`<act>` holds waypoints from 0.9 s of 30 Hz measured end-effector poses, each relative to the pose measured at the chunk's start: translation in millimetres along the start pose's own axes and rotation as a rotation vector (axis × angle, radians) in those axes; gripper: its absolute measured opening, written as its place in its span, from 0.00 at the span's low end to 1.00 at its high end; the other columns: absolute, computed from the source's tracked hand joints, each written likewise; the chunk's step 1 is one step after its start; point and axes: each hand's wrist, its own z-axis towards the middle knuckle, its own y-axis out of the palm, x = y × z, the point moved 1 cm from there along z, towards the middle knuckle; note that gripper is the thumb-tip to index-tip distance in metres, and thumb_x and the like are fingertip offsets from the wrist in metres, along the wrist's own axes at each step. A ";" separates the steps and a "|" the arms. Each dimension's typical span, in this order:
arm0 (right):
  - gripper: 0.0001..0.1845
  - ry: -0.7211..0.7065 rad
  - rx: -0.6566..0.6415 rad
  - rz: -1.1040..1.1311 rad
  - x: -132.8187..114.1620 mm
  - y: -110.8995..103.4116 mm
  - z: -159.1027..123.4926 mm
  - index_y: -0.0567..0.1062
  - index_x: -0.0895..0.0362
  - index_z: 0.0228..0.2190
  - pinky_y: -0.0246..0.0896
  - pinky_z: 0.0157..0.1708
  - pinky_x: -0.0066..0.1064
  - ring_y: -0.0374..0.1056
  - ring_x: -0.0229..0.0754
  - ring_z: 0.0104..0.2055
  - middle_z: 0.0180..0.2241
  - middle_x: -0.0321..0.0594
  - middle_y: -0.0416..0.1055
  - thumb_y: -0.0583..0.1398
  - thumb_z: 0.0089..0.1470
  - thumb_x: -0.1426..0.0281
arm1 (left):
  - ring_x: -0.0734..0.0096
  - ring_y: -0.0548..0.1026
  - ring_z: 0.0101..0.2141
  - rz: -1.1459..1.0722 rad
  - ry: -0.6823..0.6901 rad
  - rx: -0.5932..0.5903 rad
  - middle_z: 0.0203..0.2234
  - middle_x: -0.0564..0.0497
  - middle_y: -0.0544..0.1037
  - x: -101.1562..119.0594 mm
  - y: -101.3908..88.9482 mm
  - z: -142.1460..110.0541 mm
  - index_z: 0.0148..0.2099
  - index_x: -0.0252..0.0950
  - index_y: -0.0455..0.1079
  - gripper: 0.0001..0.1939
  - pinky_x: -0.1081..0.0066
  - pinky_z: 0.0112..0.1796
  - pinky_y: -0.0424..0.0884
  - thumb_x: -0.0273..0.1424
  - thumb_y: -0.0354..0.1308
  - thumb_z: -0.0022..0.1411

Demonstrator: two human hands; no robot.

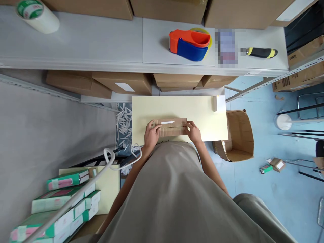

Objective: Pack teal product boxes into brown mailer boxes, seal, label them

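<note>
A small brown cardboard box (173,129), long and narrow, lies near the front edge of the cream tabletop (177,104). A dark lengthwise seam and a white strip show on its upper side. My left hand (152,133) grips its left end, fingers bent over the top. At the opposite end, my right hand (193,131) pinches the right edge between thumb and fingers. What is inside the cardboard is hidden.
A white block (219,103) stands at the tabletop's right end, and an open carton (240,138) beyond it. The shelf above bears a tape dispenser (189,45), a tape roll (37,17) and a yellow-black handle (262,52). Green-white boxes (63,199) are stacked lower left.
</note>
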 end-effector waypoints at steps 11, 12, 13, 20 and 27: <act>0.13 -0.051 0.080 -0.032 -11.7 -5.9 13.7 0.85 0.51 0.49 0.69 0.65 0.48 0.70 0.54 0.67 0.69 0.48 0.69 0.60 0.70 0.70 | 0.43 0.67 0.70 0.022 -0.027 0.074 0.62 0.36 0.73 22.1 -1.3 22.5 0.47 0.40 0.81 0.11 0.47 0.69 0.66 0.24 0.59 0.68; 0.14 -0.106 0.127 -0.044 -18.4 -13.6 19.7 0.84 0.52 0.51 0.67 0.67 0.50 0.68 0.56 0.69 0.69 0.50 0.68 0.60 0.70 0.69 | 0.42 0.66 0.70 0.030 0.005 0.106 0.64 0.36 0.73 31.4 -7.2 31.1 0.49 0.40 0.81 0.12 0.46 0.70 0.65 0.24 0.60 0.67; 0.16 -0.162 0.186 -0.053 -27.3 -24.3 28.1 0.82 0.52 0.55 0.66 0.68 0.52 0.66 0.57 0.70 0.70 0.52 0.67 0.60 0.70 0.68 | 0.42 0.66 0.70 0.030 0.040 0.145 0.65 0.36 0.72 42.9 -14.7 42.0 0.51 0.39 0.80 0.13 0.46 0.70 0.64 0.24 0.60 0.68; 0.32 -0.470 0.637 -0.153 -127.9 -158.8 122.8 0.61 0.56 0.74 0.51 0.74 0.58 0.53 0.61 0.77 0.75 0.57 0.57 0.54 0.73 0.62 | 0.49 0.73 0.65 -0.093 0.347 0.417 0.62 0.40 0.78 160.9 -97.4 130.4 0.66 0.38 0.72 0.23 0.51 0.69 0.66 0.25 0.56 0.72; 0.29 -0.214 0.486 -0.351 -171.7 -227.9 197.8 0.68 0.72 0.61 0.55 0.69 0.61 0.65 0.71 0.65 0.60 0.74 0.71 0.61 0.62 0.71 | 0.49 0.76 0.62 -0.123 0.450 0.468 0.59 0.40 0.80 218.5 -137.1 143.1 0.62 0.37 0.75 0.20 0.52 0.66 0.68 0.23 0.57 0.71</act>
